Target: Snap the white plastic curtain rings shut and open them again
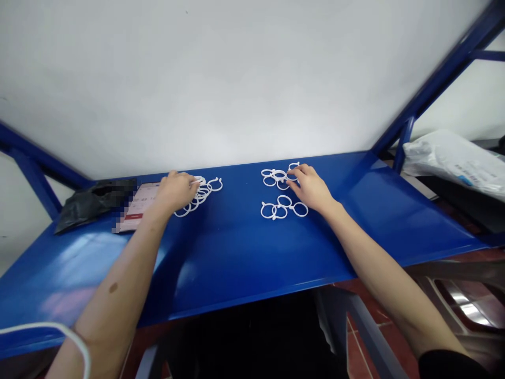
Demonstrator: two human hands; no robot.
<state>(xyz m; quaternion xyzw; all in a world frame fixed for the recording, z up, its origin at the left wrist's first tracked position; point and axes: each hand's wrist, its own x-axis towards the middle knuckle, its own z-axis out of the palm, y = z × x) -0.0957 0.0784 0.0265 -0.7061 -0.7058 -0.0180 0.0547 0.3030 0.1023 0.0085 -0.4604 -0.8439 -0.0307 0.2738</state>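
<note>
A heap of white plastic rings [202, 193], each with a small knob or eyelet, lies left of centre on the blue table. My left hand [177, 190] is at the heap's left side, its fingers curled together onto the rings; the thumb is hidden. To the right, several more rings lie spread in a far group [270, 181] and a near group [280, 211]. My right hand [311, 188] is over the far group's right side, thumb and forefinger apart around a ring [292, 176] that seems to lie on the table.
The blue table [240, 258] runs up to a white wall [244, 84]. At the left are a dark plastic bag [89, 205] and a tablet or phone with a lit screen [138, 208]. A white cable [43, 325] crosses my left forearm. Clear plastic packaging [457, 163] lies beyond the right-hand frame.
</note>
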